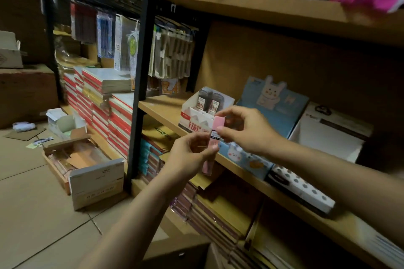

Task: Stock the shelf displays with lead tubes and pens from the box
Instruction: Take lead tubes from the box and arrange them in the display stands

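Fingers of the left hand are closed around the lower half of a slim pink plastic lead tube with a black-and-white label, and the right hand pinches its pale pink upper end between thumb and forefinger. Both hands hold the tube almost upright, a little tilted, in front of the edge of the wooden middle shelf. Just behind the tube stands a small white cardboard display box with red print, and inside it two dark lead tubes with red-and-white labels stand side by side. To the right of this box there is a light blue display box with a white rabbit figure, and beside that a white open display box with a black top card. On the tiled floor at the left lies an open cardboard box, well apart from the hands; its contents are not clear.
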A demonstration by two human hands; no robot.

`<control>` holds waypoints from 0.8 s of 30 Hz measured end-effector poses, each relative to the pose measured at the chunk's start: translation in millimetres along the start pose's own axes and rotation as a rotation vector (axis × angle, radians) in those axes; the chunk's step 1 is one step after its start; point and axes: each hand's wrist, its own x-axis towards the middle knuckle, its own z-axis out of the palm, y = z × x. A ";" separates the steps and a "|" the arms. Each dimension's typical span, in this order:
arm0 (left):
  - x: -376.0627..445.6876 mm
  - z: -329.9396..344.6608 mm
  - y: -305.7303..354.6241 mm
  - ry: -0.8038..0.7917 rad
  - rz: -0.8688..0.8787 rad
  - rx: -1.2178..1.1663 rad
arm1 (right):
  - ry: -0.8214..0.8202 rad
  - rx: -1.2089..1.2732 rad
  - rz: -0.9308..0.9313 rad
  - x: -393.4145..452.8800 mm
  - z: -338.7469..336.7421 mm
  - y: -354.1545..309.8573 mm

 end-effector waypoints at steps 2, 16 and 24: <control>-2.2 13.4 0.8 -0.015 -0.007 -0.020 | 0.037 0.008 0.036 -11.3 -18.2 2.4; -13.6 88.1 -34.2 -0.239 0.457 1.029 | 0.449 -0.128 0.118 -68.9 -140.4 67.9; 17.9 41.7 -53.0 -0.104 0.221 1.106 | 0.507 -0.236 0.008 1.0 -103.5 58.7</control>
